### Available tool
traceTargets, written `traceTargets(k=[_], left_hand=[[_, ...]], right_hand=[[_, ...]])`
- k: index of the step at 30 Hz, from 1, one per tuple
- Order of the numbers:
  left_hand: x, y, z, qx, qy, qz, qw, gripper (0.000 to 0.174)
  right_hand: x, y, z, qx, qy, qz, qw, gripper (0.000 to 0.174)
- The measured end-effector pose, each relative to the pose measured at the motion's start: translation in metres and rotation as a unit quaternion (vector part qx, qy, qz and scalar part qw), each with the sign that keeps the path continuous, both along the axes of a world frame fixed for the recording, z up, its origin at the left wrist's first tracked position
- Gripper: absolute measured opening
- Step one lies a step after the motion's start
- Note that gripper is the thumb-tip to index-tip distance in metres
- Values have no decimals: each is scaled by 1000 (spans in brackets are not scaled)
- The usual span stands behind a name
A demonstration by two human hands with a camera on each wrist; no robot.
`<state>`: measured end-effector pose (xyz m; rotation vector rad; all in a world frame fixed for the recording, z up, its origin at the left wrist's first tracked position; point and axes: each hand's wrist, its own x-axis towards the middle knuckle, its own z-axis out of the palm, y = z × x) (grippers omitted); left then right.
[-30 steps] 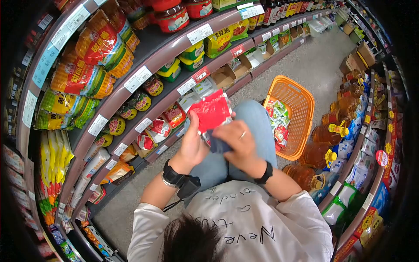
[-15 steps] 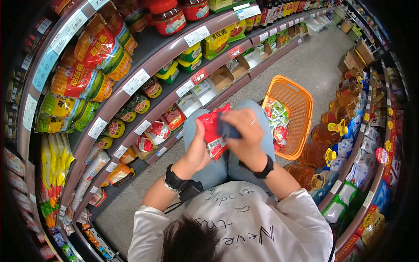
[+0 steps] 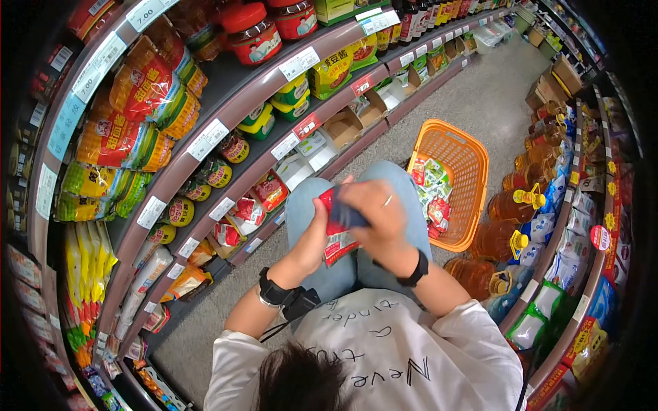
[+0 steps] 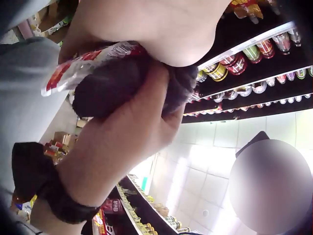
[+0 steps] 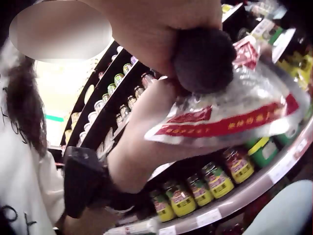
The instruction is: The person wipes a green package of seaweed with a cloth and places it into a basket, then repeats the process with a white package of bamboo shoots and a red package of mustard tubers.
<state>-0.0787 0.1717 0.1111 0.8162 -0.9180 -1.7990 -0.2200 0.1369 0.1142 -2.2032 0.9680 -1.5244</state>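
Note:
In the head view my left hand holds a red plastic packet over the person's knees, its thumb along the packet's near side. Bunched in my right hand is a dark cloth, pressed against the packet's face; the hand is blurred. From the right wrist, the packet shows clear film with a red printed band, and the dark cloth lies against it. The left wrist view shows right-hand fingers curled around the cloth. Much of the packet is hidden behind cloth and hand.
An orange basket holding several small packets stands on the floor to the right. Curved shelves with sauce bags, jars and cartons run along the left. Oil bottles line the right side.
The packet has been turned and lowered closer to the body, its barcode side coming into view. My right hand has kept moving the dark cloth across it.

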Motion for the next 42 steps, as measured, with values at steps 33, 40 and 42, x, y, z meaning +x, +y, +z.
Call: traceTargets(k=[33, 40, 42], left_hand=[[7, -8, -11, 75, 58, 64, 993, 77], [8, -6, -8, 93, 13, 93, 991, 76], [4, -9, -10, 60, 13, 106, 992, 74]], right_hand=[[4, 9, -5, 7, 27, 24, 999, 54], [-7, -6, -10, 39, 25, -68, 997, 51], [1, 12, -12, 8, 18, 8, 1000, 51]])
